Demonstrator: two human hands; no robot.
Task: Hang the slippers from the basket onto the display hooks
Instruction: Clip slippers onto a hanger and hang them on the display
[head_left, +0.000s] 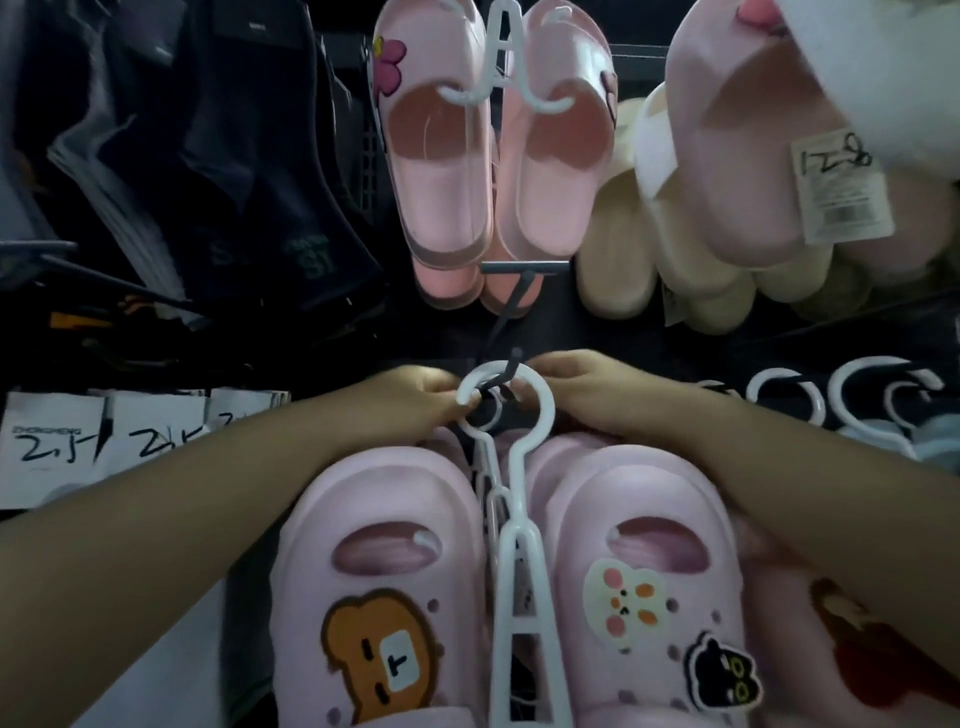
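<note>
A pair of pale pink slippers (395, 571) with cartoon patches hangs on a white plastic hanger (511, 519) in the lower middle. The hanger's round loop sits over the tip of a dark metal display hook (506, 379). My left hand (421, 397) pinches the loop's left side. My right hand (576, 389) holds the loop's right side; its fingertips are partly hidden behind the loop. More pink slippers show behind the front pair. The basket is out of view.
Above, pink slippers (441, 171) hang from another white hanger on a grey hook (524, 267). Cream slippers (649, 260) and a tagged pink pair (769, 156) hang to the right. Dark socks (208, 182) fill the left. White hanger loops (857, 395) line the right.
</note>
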